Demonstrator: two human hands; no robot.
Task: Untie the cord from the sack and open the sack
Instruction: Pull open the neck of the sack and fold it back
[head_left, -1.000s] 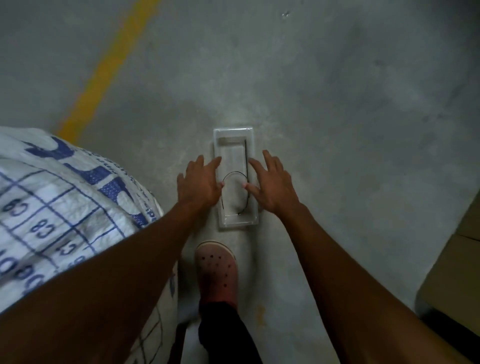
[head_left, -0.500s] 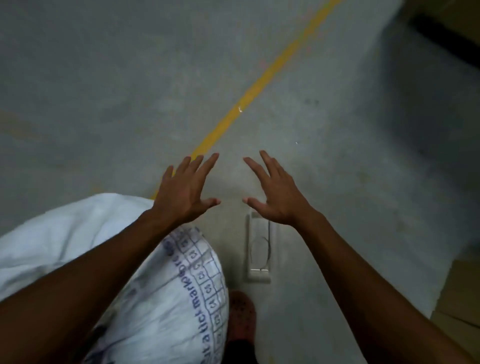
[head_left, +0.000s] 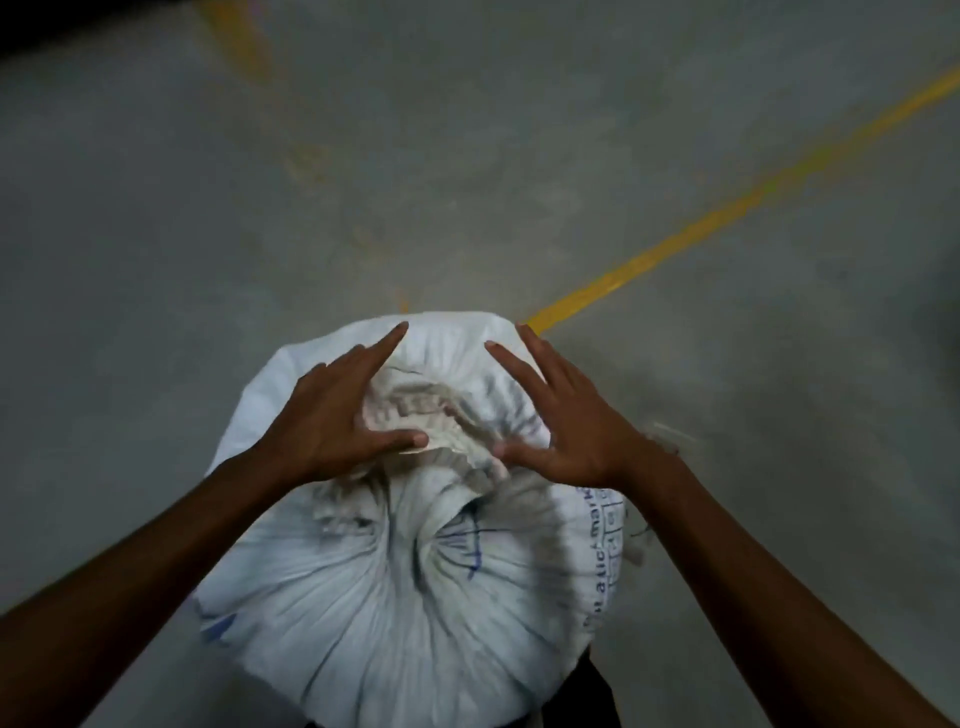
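White woven sack (head_left: 415, 597) upright on floor (head_left: 519, 156); left hand (head_left: 332, 415), right hand (head_left: 566, 415) fingers spread, released, flanking gathered sack mouth (head_left: 426, 410).

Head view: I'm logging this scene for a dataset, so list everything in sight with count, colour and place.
sack: one, white with blue print, standing on the floor at centre, its neck gathered shut
gathered neck: one, off-white, on top of the sack between the hands
floor: one, grey concrete, all around
floor lines: two, yellow, one upper right, one faint at upper left
left hand: one, open, fingers spread, on the sack top
right hand: one, open, fingers spread, on the sack top
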